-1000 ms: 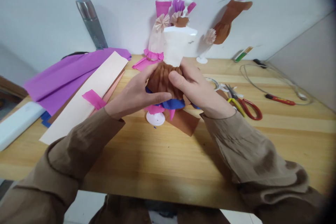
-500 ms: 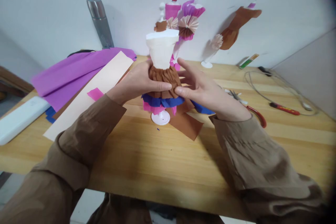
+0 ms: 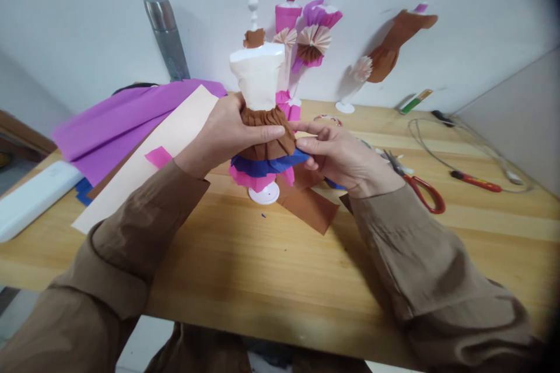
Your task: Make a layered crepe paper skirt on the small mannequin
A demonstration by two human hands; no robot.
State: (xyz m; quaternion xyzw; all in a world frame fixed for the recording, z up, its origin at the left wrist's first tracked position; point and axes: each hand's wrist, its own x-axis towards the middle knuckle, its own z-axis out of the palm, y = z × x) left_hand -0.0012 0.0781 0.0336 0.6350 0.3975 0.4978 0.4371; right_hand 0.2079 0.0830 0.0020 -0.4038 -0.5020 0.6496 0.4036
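A small white dress form (image 3: 259, 83) stands near the middle of the table, dressed in a layered skirt of crepe paper. The top layer is a gathered brown ruffle (image 3: 268, 148), over a blue ruffle (image 3: 258, 166) and a pink ruffle (image 3: 249, 179); a round white base (image 3: 263, 193) shows below. My left hand (image 3: 223, 134) wraps round the form's waist from the left, its thumb lying across the brown layer. On the other side, my right hand (image 3: 330, 148) pinches the skirt's right edge, where brown and blue paper meet. A brown scrap of paper (image 3: 312, 207) lies beside the base.
Behind stand other dressed forms, one pink (image 3: 287, 17) and one brown (image 3: 387, 46), by the wall. Red-handled scissors (image 3: 426, 192), a screwdriver (image 3: 476, 182) and a cable lie at right. Purple paper (image 3: 126, 116), a cream sheet (image 3: 175, 134) and a grey flask (image 3: 166, 38) are left.
The dress form has shifted a little left and its brown-wrapped neck now shows more fully. My right hand has gone from spread fingers to a pinch on the skirt's edge.
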